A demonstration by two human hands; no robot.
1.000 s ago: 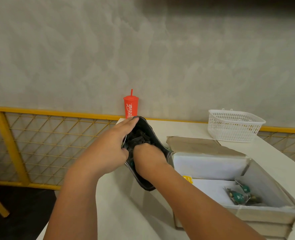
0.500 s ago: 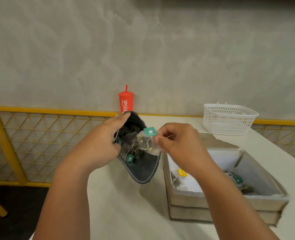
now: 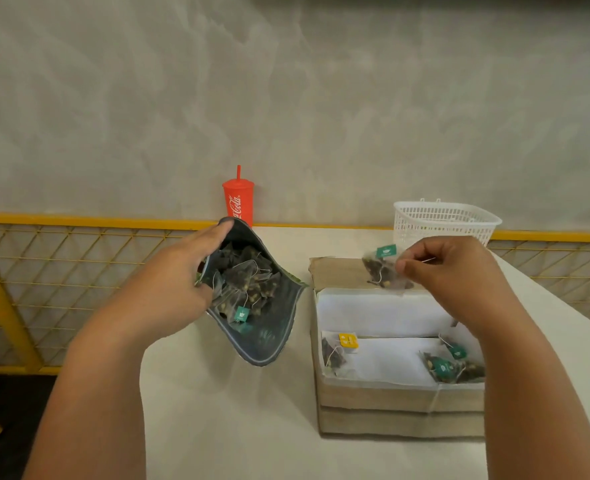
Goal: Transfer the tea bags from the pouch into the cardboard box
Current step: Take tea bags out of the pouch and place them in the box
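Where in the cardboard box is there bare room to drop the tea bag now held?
The cardboard box has bare white floor in its middle, between the yellow-tagged tea bag at its left wall and the green-tagged tea bags at its right end, which is crowded. The table in front of the pouch is bare too.

pouch (image 3: 265,327) left of the cardboard box (image 3: 400,396) on the worktop (image 3: 238,427), tea bags (image 3: 454,367) in both, cup (image 3: 238,202) behind the pouch, basket (image 3: 445,220) behind the box, one tea bag (image 3: 383,268) above the box's far edge
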